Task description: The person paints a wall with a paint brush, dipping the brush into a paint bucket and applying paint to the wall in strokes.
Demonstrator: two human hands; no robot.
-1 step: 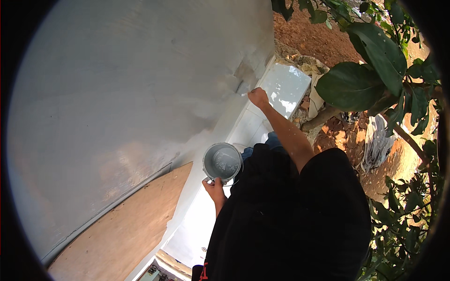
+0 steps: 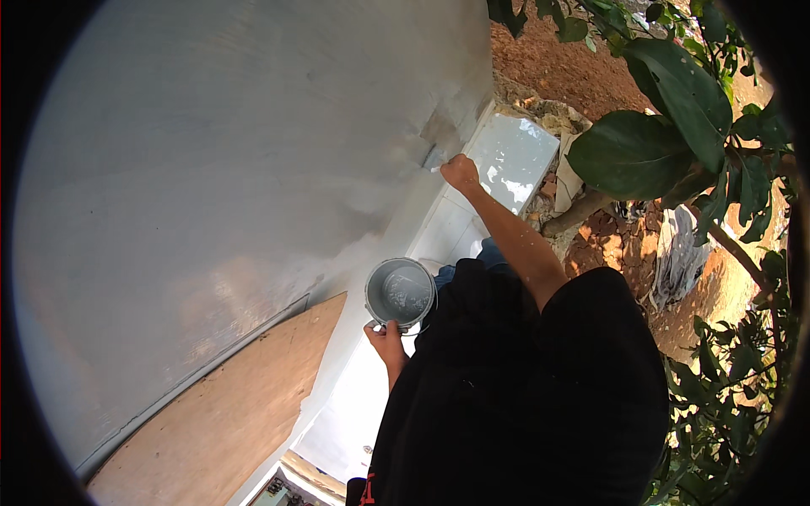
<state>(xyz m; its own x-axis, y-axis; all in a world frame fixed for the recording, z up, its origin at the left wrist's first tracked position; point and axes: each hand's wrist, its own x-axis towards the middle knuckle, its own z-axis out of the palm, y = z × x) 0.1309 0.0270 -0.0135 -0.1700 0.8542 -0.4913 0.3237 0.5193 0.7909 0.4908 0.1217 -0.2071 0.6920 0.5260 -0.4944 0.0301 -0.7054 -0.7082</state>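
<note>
My left hand [image 2: 387,344] grips the rim of a small grey bucket [image 2: 372,305], with the thumb over the edge and the fingers outside. Pale paint streaks the bucket's inside, and a thin wire handle hangs at its right. Farther off, my right hand [image 2: 460,173] is closed on a paintbrush [image 2: 434,158]. Its flat head lies against the low part of the grey-white wall [image 2: 253,126], beside a darker patch. The brush's handle is hidden in my fist.
White tiles [image 2: 515,156] form a ledge along the wall's foot. A brown board [image 2: 228,405] leans at lower left. Large leaves [image 2: 633,156] and a branch [image 2: 578,212] hang close on the right. A crumpled pale cloth [image 2: 677,257] lies on the reddish ground.
My right hand has shifted slightly left and up along the wall with the paintbrush, and more of the brush head shows. The left hand and bucket have stayed in place.
</note>
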